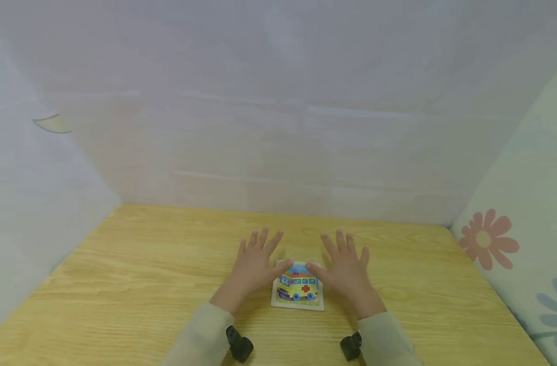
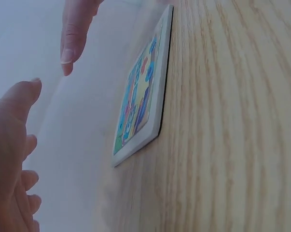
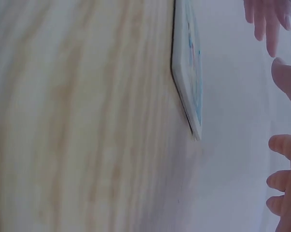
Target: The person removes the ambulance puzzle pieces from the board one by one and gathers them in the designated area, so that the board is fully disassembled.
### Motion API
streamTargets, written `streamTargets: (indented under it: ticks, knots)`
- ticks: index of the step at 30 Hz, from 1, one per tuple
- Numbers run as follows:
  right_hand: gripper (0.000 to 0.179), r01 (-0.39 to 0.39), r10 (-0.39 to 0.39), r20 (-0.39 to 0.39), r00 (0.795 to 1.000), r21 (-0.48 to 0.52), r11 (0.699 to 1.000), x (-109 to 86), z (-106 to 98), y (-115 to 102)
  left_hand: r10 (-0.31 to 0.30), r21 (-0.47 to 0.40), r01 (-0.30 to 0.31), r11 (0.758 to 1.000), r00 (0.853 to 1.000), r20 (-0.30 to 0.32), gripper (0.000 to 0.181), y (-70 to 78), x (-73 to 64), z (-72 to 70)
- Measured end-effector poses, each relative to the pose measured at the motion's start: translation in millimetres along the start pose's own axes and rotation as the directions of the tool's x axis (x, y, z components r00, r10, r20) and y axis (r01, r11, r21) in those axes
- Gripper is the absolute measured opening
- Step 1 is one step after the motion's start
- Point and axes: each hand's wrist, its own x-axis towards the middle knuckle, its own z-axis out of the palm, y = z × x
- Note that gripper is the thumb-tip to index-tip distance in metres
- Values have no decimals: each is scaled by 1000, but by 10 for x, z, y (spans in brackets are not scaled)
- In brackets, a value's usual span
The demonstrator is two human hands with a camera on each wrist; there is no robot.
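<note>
A small square picture puzzle board [image 1: 298, 288] with a pale rim lies flat on the wooden table, showing a yellow ambulance with a red cross. My left hand [image 1: 254, 264] hovers over its left side, fingers spread and thumb pointing inward. Across from it, my right hand [image 1: 346, 269] is held above the right side, also with spread fingers. Both wrist views show a gap between the hands and the board [image 2: 140, 92]; neither hand holds anything. The board's edge [image 3: 186, 72] appears at a low angle in the right wrist view.
The wood-grain table [image 1: 146, 284] stretches out on both sides of the board. A pale cloth backdrop [image 1: 278, 152] rises behind it, and a flower-printed cloth [image 1: 489, 239] borders the right. Dark wrist-worn devices [image 1: 239, 345] sit at both sleeves.
</note>
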Motion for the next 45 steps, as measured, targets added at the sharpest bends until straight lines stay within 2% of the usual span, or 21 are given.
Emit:
streamTargets:
  ticks: [5, 13, 20, 26, 35, 45]
  knots:
    - [85, 88, -88, -6, 996, -15, 996, 7, 10, -46, 67, -58, -64, 996, 996, 56, 76, -84, -43, 1]
    - [85, 175, -174, 28, 984, -32, 984, 41, 45, -91, 121, -136, -104, 985, 984, 128, 80, -212, -113, 22]
    - [82, 246, -245, 65, 967, -16, 969, 89, 43, -126, 122, -171, -91, 981, 976, 183, 85, -294, -179, 60]
    - [77, 312, -315, 101, 944, 42, 949, 143, 66, -153, 131, -167, -95, 981, 967, 219, 86, -337, -207, 92]
    - [67, 352, -356, 222, 908, 55, 934, 240, 74, -227, 153, -187, -106, 977, 954, 259, 98, -381, -187, 98]
    - [60, 406, -401, 343, 850, 60, 912, 386, 59, -349, 167, -184, -120, 976, 950, 266, 98, -386, -166, 133]
